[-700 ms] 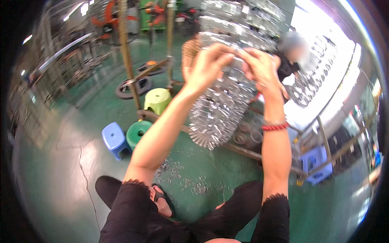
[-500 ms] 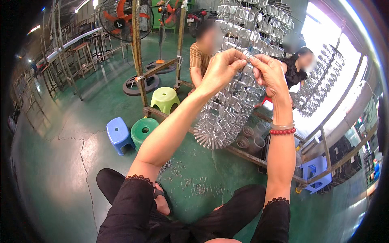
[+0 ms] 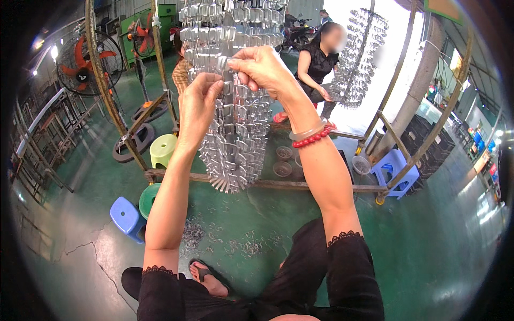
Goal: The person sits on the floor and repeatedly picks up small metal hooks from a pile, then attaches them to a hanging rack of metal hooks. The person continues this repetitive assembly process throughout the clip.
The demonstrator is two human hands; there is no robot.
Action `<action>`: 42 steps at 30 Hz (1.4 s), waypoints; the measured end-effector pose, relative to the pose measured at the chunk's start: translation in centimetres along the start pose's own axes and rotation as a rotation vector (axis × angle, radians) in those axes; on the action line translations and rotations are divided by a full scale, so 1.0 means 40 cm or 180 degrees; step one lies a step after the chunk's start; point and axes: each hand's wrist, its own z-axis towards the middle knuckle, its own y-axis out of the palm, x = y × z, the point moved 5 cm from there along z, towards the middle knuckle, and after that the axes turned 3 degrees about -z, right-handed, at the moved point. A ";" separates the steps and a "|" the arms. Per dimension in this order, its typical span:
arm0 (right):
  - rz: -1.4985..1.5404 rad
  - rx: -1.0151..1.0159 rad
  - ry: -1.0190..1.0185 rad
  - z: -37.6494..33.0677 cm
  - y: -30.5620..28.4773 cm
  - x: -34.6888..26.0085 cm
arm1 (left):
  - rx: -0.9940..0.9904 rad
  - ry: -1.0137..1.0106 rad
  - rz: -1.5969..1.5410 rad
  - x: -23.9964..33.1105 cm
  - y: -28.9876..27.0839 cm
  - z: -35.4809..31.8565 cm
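A tall hanging rack of shiny silver metal pieces (image 3: pixel 235 144) fills the space in front of me, its tiers ending in a fringe of bent strips. My right hand (image 3: pixel 263 69) is raised at its middle, thumb and forefinger pinched on a small silver metal piece (image 3: pixel 221 63). Slightly lower, at the rack's left side, my left hand (image 3: pixel 199 101) has its thumb and fingers pressed together. What the left fingers hold, if anything, is too small to make out. The two hands are apart.
A rusty metal frame (image 3: pixel 278 184) surrounds the rack. Left stand blue (image 3: pixel 127 216), green (image 3: pixel 148 199) and lime stools (image 3: pixel 163 150). Small metal scraps (image 3: pixel 241 243) litter the floor. One co-worker (image 3: pixel 316 64) sits behind on the right beside another rack (image 3: pixel 358 59); another is partly hidden.
My view has swung right, so the rack appears further left. My hands, fingertips together before, have separated; the right one is now higher than the left, both close against the rack.
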 end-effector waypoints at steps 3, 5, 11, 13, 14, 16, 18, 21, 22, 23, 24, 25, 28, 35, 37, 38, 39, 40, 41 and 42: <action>0.0025 0.0384 -0.0194 -0.036 -0.014 -0.023 | 0.0005 0.0032 -0.0143 -0.012 0.000 0.003; -0.0108 0.0739 -0.0267 -0.091 -0.007 -0.018 | -0.0018 -0.0040 -0.0163 -0.011 -0.009 -0.004; -0.0985 0.0790 0.0026 -0.228 0.124 0.116 | -0.0078 0.0056 -0.0141 0.016 -0.023 -0.017; -0.1220 0.0637 0.0410 -0.217 0.151 0.113 | 0.0010 0.0020 -0.0147 0.009 -0.023 -0.004; -0.1334 0.0574 0.0665 -0.213 0.156 0.106 | 0.0053 0.0001 -0.0153 0.005 -0.022 0.003; -0.1491 0.0639 0.0684 -0.203 0.173 0.098 | 0.0127 0.0249 0.0077 0.001 -0.026 0.005; -0.1650 0.0745 0.0597 -0.195 0.186 0.108 | 0.0171 0.0390 0.0231 0.003 -0.023 0.002; -0.1718 0.0866 0.0504 -0.183 0.190 0.134 | 0.0256 0.0516 0.0311 0.007 -0.019 0.003; -0.1708 0.0836 0.0560 -0.179 0.193 0.132 | 0.0292 0.0566 0.0318 0.005 -0.018 0.004; -0.1701 0.0809 0.0616 -0.174 0.195 0.130 | 0.0341 0.0563 0.0264 0.003 -0.019 0.006; -0.1689 0.0794 0.0686 -0.174 0.196 0.135 | 0.0379 0.0588 0.0260 0.000 -0.019 0.005; -0.1803 0.0796 0.0583 -0.175 0.195 0.135 | 0.0417 0.0612 0.0256 -0.002 -0.021 0.005; -0.1702 0.0779 0.0905 -0.215 0.179 0.117 | 0.0499 0.0704 0.0208 -0.028 -0.024 0.001; -0.2124 0.0970 0.1653 -0.276 -0.174 0.248 | 0.0749 0.0829 -0.0414 -0.058 -0.080 -0.008; -0.2565 0.0936 0.1894 -0.249 -0.353 0.349 | 0.0427 0.1150 -0.0242 -0.048 -0.068 -0.032; -0.2922 0.0923 0.1979 -0.232 -0.443 0.386 | 0.0281 0.1306 -0.0198 -0.037 -0.063 -0.049; -0.3168 0.1083 0.2196 -0.217 -0.522 0.431 | -0.0166 0.1353 -0.0121 -0.028 -0.064 -0.070; -0.3366 0.1238 0.2368 -0.183 -0.577 0.467 | -0.0608 0.1419 0.0015 -0.017 -0.084 -0.096; -0.3680 0.1187 0.2478 -0.147 -0.608 0.496 | -0.1162 0.1267 -0.0007 -0.022 -0.104 -0.128; -0.4006 0.1161 0.2599 -0.118 -0.643 0.513 | -0.1719 0.1120 -0.0048 -0.030 -0.118 -0.168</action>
